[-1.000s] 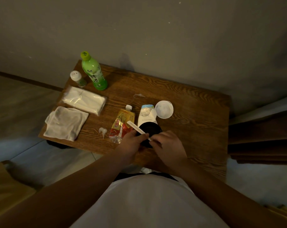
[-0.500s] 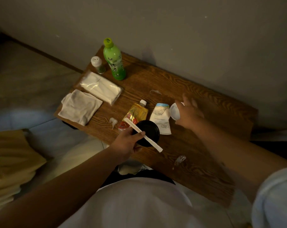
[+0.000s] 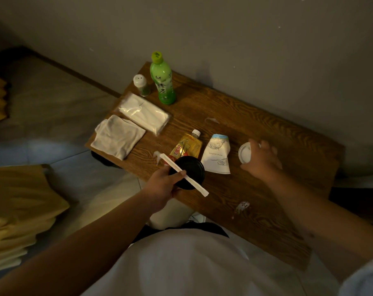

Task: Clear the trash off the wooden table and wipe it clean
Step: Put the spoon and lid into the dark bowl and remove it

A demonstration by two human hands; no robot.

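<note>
My left hand [image 3: 162,186] grips a round black lid [image 3: 189,175] and a white paper-wrapped stick [image 3: 183,175] together over the near edge of the wooden table [image 3: 266,135]. Over at the table's middle right, my right hand [image 3: 261,160] curls round a small white round lid [image 3: 244,154]. A crushed white paper cup [image 3: 217,155] lies between the two hands. A yellow drink pouch [image 3: 186,146] lies just left of the cup. Small white scraps [image 3: 156,155] [image 3: 242,206] [image 3: 211,120] dot the wood.
A green tea bottle [image 3: 162,82] and a small shaker jar [image 3: 141,84] stand at the far left corner. A tissue pack [image 3: 144,113] and a folded white cloth [image 3: 117,136] lie on the left end. A wall runs behind the table. Yellow cushions [image 3: 16,210] lie on the floor left.
My right hand left the black lid, reached right and closed round the white lid. My left hand kept the black lid and stick and lifted them off the cup.
</note>
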